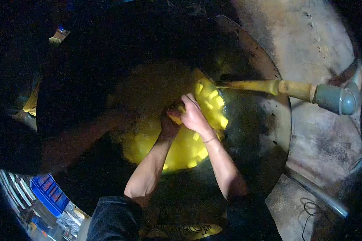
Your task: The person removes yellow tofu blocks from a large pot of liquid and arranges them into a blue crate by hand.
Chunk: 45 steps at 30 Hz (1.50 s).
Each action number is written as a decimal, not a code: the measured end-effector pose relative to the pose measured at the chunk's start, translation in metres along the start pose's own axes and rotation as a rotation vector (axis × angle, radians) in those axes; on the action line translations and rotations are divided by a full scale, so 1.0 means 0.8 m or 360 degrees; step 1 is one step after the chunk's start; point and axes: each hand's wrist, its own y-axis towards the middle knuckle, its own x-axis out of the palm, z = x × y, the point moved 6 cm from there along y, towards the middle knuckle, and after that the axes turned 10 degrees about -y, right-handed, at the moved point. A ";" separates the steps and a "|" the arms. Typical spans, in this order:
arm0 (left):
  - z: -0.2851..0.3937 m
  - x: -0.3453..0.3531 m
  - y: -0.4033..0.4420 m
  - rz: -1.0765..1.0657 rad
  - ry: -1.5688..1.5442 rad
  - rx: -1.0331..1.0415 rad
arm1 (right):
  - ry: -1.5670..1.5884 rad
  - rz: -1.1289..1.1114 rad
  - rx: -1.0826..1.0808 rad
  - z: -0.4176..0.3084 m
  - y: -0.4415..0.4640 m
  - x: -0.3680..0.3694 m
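My left hand point(171, 122), mostly in shadow, and my right hand point(194, 114), brightly lit, meet over the middle of a yellow, brightly lit round area point(177, 148). Both have curled fingers and touch each other. A small orange-yellow patch shows between them; whether it is a held piece or lit skin is unclear. Several small yellow blocks point(216, 100) lie along the right and lower edge of the round area. All this is inside a very large round dark vessel point(283, 132).
A wooden handle point(261, 86) with a grey-blue end point(338, 99) juts over the vessel's right rim. Another person's shadowed arm point(80, 138) reaches in from the left. A metal pipe point(317, 193) and thin cable point(309, 209) lie lower right; a blue crate point(49, 195) stands lower left.
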 end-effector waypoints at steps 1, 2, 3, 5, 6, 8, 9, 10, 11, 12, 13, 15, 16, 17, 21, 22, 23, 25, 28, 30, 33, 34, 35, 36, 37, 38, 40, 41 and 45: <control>-0.016 0.000 0.001 -0.0003 -0.0003 -0.0007 | -0.0006 0.0003 0.0004 0.008 -0.004 0.010; -0.030 -0.004 0.005 0.0127 -0.0376 0.0043 | -0.0089 -0.0066 0.0016 0.020 -0.005 0.028; -0.035 -0.006 0.005 0.0256 -0.0749 0.0096 | -0.0171 -0.0139 0.0023 0.018 -0.004 0.034; -0.012 0.040 -0.005 -0.0818 -0.1210 -0.0187 | -0.0173 -0.0215 -0.0175 0.022 0.000 0.019; -0.008 0.043 -0.003 -0.0511 -0.0973 -0.0276 | 0.0043 -0.0384 0.0254 0.060 0.014 0.019; 0.010 0.040 -0.004 0.0247 -0.0416 -0.0137 | -0.0019 -0.0357 0.0588 0.109 0.006 0.015; 0.020 0.043 -0.002 0.0245 -0.0411 -0.0127 | -0.0292 -0.0163 0.0484 0.117 -0.007 0.012; 0.031 0.052 0.001 0.0093 -0.0431 -0.0187 | -0.0588 -0.0392 0.0669 0.135 -0.027 0.033; 0.039 0.061 0.002 -0.0055 -0.0450 -0.0248 | -0.0529 -0.0563 0.0462 0.129 -0.039 0.051; 0.045 0.071 -0.001 -0.0054 -0.0443 -0.0234 | -0.0588 -0.0342 0.0341 0.147 -0.057 0.073; 0.054 0.088 -0.005 -0.0124 -0.0256 -0.0114 | -0.0638 -0.0126 0.0214 0.174 -0.068 0.105; 0.071 0.099 -0.004 -0.0157 -0.0051 0.0036 | -0.0885 -0.0172 0.0156 0.240 -0.079 0.157; 0.079 0.114 0.003 -0.0243 -0.0088 0.0037 | -0.1012 -0.0197 0.0131 0.239 -0.082 0.156; 0.079 0.131 0.002 -0.0403 -0.0254 -0.0028 | -0.1139 -0.0221 0.0104 0.238 -0.085 0.155; 0.098 0.198 -0.021 -0.0125 -0.0250 -0.0128 | -0.0386 -0.0439 0.0128 0.175 -0.074 0.106; 0.096 0.187 -0.016 -0.0082 -0.0262 -0.0245 | -0.0422 -0.0802 0.0209 0.146 -0.081 0.106; 0.094 0.192 -0.016 -0.0099 -0.0229 -0.0236 | -0.0464 -0.1160 0.0283 0.124 -0.089 0.114; 0.091 0.221 -0.039 0.0164 -0.0320 -0.0171 | -0.0398 -0.1181 -0.0270 0.066 -0.112 0.148; 0.089 0.303 -0.061 -0.0714 -0.0236 -0.0296 | -0.0495 -0.1054 -0.0626 0.028 -0.179 0.248; 0.102 0.354 -0.089 -0.0758 -0.0107 -0.0232 | -0.0565 -0.1055 -0.0688 0.000 -0.217 0.286; 0.133 0.422 -0.146 -0.0947 -0.0139 -0.0224 | -0.0463 -0.1100 -0.0651 -0.004 -0.244 0.307; 0.147 0.440 -0.170 -0.0818 -0.0265 -0.0136 | -0.0409 -0.1131 -0.0634 -0.003 -0.246 0.306; 0.168 0.448 -0.198 -0.0896 -0.0271 -0.0096 | -0.0333 -0.1173 -0.0604 0.000 -0.244 0.304; 0.195 0.447 -0.227 -0.0828 -0.0191 0.0132 | -0.0251 -0.1223 -0.0565 0.001 -0.239 0.300; 0.219 0.438 -0.252 -0.0869 -0.0290 0.0183 | -0.0119 -0.1293 -0.0506 0.000 -0.228 0.293; 0.243 0.430 -0.278 -0.0914 -0.0389 0.0232 | 0.0047 -0.1377 -0.0416 -0.001 -0.217 0.283; 0.289 0.393 -0.315 -0.0841 -0.0441 0.0402 | 0.0424 -0.1550 -0.0196 -0.024 -0.194 0.247; 0.313 0.369 -0.334 -0.0600 -0.0236 0.0703 | 0.0581 -0.1617 -0.0101 -0.045 -0.185 0.222; 0.380 0.284 -0.403 -0.0966 -0.0325 0.0891 | 0.0589 -0.1660 -0.0063 -0.198 -0.161 0.106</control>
